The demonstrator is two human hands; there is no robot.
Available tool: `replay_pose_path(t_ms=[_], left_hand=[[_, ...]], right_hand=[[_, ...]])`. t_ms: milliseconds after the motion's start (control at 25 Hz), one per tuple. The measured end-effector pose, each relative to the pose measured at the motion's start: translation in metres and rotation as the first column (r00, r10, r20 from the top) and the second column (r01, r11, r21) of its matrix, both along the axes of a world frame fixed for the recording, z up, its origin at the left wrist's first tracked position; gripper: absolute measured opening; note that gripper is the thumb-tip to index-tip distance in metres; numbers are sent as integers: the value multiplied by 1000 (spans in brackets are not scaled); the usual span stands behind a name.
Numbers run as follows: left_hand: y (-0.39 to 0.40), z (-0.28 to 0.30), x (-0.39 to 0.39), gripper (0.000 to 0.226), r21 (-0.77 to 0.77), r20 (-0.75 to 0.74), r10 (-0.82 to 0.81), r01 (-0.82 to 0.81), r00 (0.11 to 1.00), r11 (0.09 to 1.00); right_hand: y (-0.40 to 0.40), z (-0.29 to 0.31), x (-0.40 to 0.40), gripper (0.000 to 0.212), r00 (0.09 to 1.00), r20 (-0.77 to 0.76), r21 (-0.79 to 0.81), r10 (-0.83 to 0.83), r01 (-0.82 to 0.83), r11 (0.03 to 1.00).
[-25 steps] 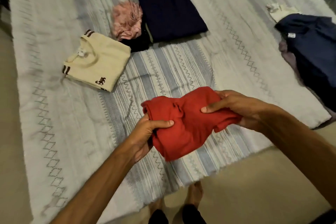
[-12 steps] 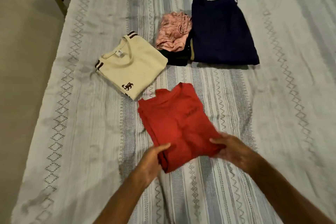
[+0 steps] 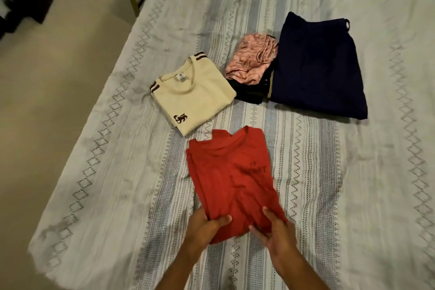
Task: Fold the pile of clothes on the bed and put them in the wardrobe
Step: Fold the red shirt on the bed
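We see the bed [image 3: 294, 7] filling nearly the whole view, spread with a pale sheet striped blue-grey and stitched in diamond and zigzag rows. At two o'clock on it lies a folded navy garment [image 3: 317, 66], the largest piece. At six o'clock lies the folded red shirt [image 3: 230, 179], collar toward twelve, a dark print on its chest. At ten o'clock from the red shirt, just beside its collar corner, sits a folded cream shirt [image 3: 193, 96] with dark striped cuffs and a small dark emblem. Between cream and navy, a crumpled pink garment [image 3: 249, 61] rests on a black one [image 3: 251, 94]. Our left hand [image 3: 202, 231] grips the red shirt's near edge, thumb on top. Our right hand [image 3: 277, 233] pinches the near right corner, its fingers [image 3: 268, 214] lying on the cloth.
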State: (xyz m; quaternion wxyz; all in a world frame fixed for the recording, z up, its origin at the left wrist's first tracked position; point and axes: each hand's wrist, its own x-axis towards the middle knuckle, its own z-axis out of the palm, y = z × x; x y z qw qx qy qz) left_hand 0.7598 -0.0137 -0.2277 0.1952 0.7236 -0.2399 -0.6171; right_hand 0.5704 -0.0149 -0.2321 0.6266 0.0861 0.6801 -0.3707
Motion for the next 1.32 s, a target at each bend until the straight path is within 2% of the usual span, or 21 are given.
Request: replay_pose_path(t_ms=[40,120,200,320,440,600,840,920,1000,1120,1240,1320], left_hand=[[-4,6,-4,60,4,-11,15,-15,1000,1000],[-10,26,-9,55,30,-127,118,-116,985,993],[-19,55,-11,51,44,-280,251,-248,927,968],[-48,105,0,51,30,-403,356,-377,843,926],[-99,158,32,56,-40,-470,350,-415,810,909],[-191,211,83,40,-139,-502,300,-418,811,898],[-305,245,146,51,-293,-479,277,-449,833,844],[-320,234,153,52,-311,-500,277,-469,821,827],[-325,200,154,51,-287,-508,297,-484,809,827],[-311,108,139,48,-149,-510,368,-502,777,852],[-281,12,118,53,39,-517,443,-497,732,867],[-269,-25,115,59,62,-527,463,-512,713,857]], right_hand=[[-7,7,-2,35,999,-41,-17,29,-30,999],[-23,38,-5,28,987,-112,-74,117,-126,989],[-44,77,-8,24,966,-162,-145,203,-227,963],[-93,147,0,17,929,-211,-266,304,-353,897],[-164,204,23,15,893,-226,-333,390,-447,830],[-267,251,77,25,889,-180,-406,421,-457,791],[-376,298,142,22,884,-159,-557,439,-448,699],[-391,288,143,26,880,-164,-579,446,-452,679],[-399,254,141,30,902,-111,-565,417,-403,720],[-392,146,132,40,922,-36,-435,386,-362,824],[-358,35,121,48,934,33,-191,355,-343,920],[-344,-7,115,46,950,37,-159,310,-301,940]])
